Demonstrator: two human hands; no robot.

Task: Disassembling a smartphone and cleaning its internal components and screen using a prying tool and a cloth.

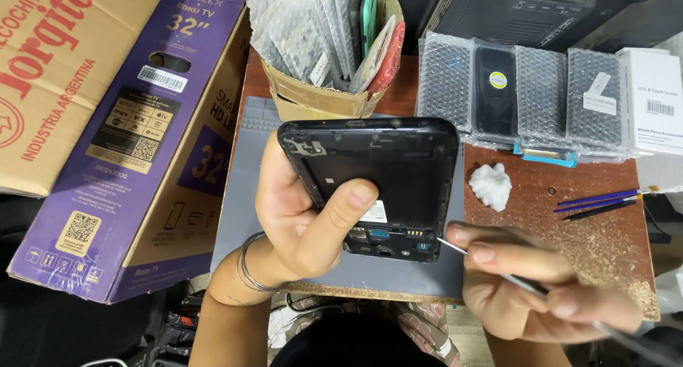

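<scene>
Opened phone held over the counter

Left hand (299, 217) grips the phone (377, 185); right hand (530, 285) pinches a thin tool (491, 267) at its edge.

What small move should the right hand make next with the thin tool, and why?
Probably ease the thin metal tool a little further left, into the lower right corner of the opened black phone. Its tip sits just beside that corner, seemingly not yet touching, while the left hand grips the phone and the right hand pinches the tool.
</scene>
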